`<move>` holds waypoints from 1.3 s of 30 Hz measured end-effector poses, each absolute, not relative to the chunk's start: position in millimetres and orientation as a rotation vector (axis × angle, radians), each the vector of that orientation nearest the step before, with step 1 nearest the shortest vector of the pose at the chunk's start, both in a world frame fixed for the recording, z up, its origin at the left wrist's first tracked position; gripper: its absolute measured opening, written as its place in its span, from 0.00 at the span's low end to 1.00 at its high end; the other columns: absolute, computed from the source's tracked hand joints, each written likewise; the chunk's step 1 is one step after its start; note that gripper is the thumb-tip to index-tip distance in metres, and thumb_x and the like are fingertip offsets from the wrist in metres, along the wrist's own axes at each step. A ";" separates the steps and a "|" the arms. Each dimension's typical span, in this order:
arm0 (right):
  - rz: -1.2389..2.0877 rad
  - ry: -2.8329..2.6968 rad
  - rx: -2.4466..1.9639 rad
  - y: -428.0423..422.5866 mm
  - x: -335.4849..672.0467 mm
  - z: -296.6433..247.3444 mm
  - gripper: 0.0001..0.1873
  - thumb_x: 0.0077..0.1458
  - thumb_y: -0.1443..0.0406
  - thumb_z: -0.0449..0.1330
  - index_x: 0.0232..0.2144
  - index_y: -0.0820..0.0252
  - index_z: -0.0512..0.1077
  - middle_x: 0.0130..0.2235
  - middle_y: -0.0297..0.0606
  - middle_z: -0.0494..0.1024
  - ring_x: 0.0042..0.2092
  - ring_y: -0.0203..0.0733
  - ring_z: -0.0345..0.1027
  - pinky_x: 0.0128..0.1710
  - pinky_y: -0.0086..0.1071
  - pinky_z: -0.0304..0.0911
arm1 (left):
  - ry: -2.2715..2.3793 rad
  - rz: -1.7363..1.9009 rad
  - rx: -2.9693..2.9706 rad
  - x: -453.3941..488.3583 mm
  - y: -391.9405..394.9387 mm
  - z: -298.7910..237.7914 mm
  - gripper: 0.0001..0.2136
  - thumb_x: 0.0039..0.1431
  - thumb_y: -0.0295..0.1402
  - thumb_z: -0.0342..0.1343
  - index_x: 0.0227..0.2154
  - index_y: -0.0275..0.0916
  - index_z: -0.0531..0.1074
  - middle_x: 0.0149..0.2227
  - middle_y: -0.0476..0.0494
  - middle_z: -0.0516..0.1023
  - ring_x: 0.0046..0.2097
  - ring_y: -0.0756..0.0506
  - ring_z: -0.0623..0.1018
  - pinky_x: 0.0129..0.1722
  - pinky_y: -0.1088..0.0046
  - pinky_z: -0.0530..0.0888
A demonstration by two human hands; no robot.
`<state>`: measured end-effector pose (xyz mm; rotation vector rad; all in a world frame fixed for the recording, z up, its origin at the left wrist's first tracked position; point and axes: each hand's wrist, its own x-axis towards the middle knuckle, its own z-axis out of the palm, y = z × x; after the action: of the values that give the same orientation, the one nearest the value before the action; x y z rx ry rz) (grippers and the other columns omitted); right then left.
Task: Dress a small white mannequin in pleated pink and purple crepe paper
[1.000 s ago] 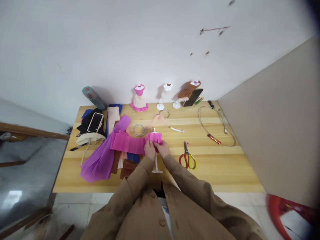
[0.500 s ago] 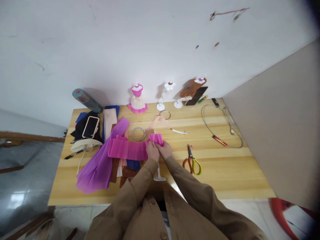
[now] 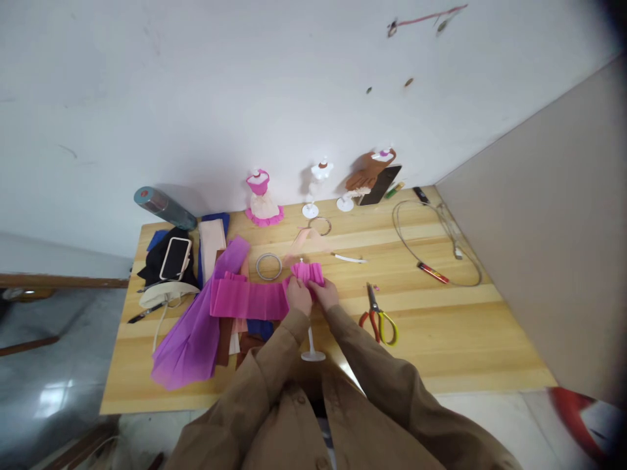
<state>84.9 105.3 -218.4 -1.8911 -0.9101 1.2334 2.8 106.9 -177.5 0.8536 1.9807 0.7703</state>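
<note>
Head view: a pink strip (image 3: pixel 249 300) stretches across the wooden surface (image 3: pixel 460 339) to a small white stand (image 3: pixel 313 356) near the front edge. One end is already gathered in pleats about the stand's upper part; a long length to the left lies loose, not yet gathered, so the work looks partway along. Left hand (image 3: pixel 300 297) and right hand (image 3: pixel 326 295) each have a pinching grip, fingertips closed on the pleated pink; exact finger placement is too small to tell. The strip seems thin and crepe-like, softly ridged. Beside its loose end, a purple sheet (image 3: pixel 189 352) fans out in sharper folds. Slim stem, flat round foot: the stand looks like smooth plastic. Scissors (image 3: pixel 375 310) with red and yellow looped handles lie to the right.
</note>
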 end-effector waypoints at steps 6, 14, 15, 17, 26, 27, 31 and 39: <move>1.197 -0.853 -1.778 98.4 86.3 -190.4 0.14 0.42 0.55 0.60 0.26 0.61 0.74 0.24 0.39 0.78 0.27 0.44 0.70 0.28 0.35 0.65 | 1.952 0.874 0.885 -0.3 106.6 -163.7 0.10 0.60 0.26 0.46 0.25 0.41 0.66 0.25 0.47 0.69 0.34 0.43 0.73 0.42 0.65 0.70; 0.986 -0.911 -1.703 112.6 95.2 -154.1 0.14 0.45 0.54 0.61 0.27 0.59 0.71 0.26 0.34 0.73 0.28 0.40 0.63 0.32 0.35 0.62 | 1.850 1.064 0.987 18.5 111.8 -146.7 0.09 0.63 0.31 0.46 0.27 0.41 0.67 0.27 0.48 0.70 0.32 0.46 0.70 0.37 0.70 0.67; 0.964 -0.926 -1.695 114.8 96.0 -151.1 0.13 0.46 0.55 0.61 0.27 0.59 0.71 0.26 0.34 0.73 0.29 0.40 0.63 0.33 0.35 0.62 | 1.843 1.081 1.011 20.9 112.9 -146.3 0.09 0.64 0.31 0.46 0.28 0.41 0.68 0.27 0.48 0.71 0.32 0.46 0.70 0.37 0.70 0.67; 0.914 -0.965 -1.674 118.6 96.9 -146.6 0.12 0.47 0.56 0.61 0.28 0.59 0.71 0.27 0.33 0.72 0.30 0.40 0.62 0.34 0.35 0.62 | 1.834 1.102 1.075 24.9 115.1 -146.7 0.10 0.64 0.31 0.45 0.29 0.40 0.68 0.28 0.47 0.72 0.32 0.45 0.71 0.37 0.69 0.67; 0.796 -0.990 -1.596 123.0 97.5 -140.9 0.07 0.50 0.60 0.60 0.30 0.58 0.72 0.31 0.34 0.71 0.33 0.41 0.62 0.37 0.36 0.62 | 1.845 1.114 1.211 33.9 117.9 -153.1 0.11 0.64 0.34 0.44 0.28 0.41 0.67 0.28 0.45 0.71 0.34 0.44 0.71 0.37 0.67 0.68; 0.819 -0.961 -1.590 122.9 98.2 -141.1 0.08 0.50 0.60 0.60 0.30 0.58 0.72 0.31 0.33 0.71 0.32 0.40 0.62 0.36 0.36 0.62 | 1.828 1.119 1.205 33.9 117.3 -154.4 0.12 0.65 0.34 0.43 0.28 0.41 0.67 0.29 0.44 0.72 0.34 0.44 0.71 0.37 0.67 0.69; 0.991 -0.739 -1.545 123.4 101.0 -144.6 0.09 0.44 0.60 0.64 0.27 0.59 0.72 0.26 0.30 0.70 0.29 0.38 0.60 0.32 0.33 0.59 | 1.810 1.123 1.222 32.9 114.9 -161.4 0.12 0.65 0.35 0.44 0.27 0.41 0.67 0.30 0.44 0.71 0.35 0.44 0.70 0.38 0.66 0.68; 1.126 -0.536 -1.442 118.1 96.4 -149.5 0.13 0.40 0.57 0.66 0.26 0.59 0.71 0.23 0.30 0.71 0.26 0.36 0.60 0.28 0.32 0.60 | 1.692 1.174 1.243 36.1 106.0 -166.8 0.13 0.67 0.37 0.41 0.32 0.40 0.67 0.33 0.43 0.72 0.38 0.44 0.72 0.40 0.66 0.70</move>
<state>96.4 118.1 -149.5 -1.4421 -0.5357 1.1258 36.1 106.0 -166.8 1.2431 1.6921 1.1744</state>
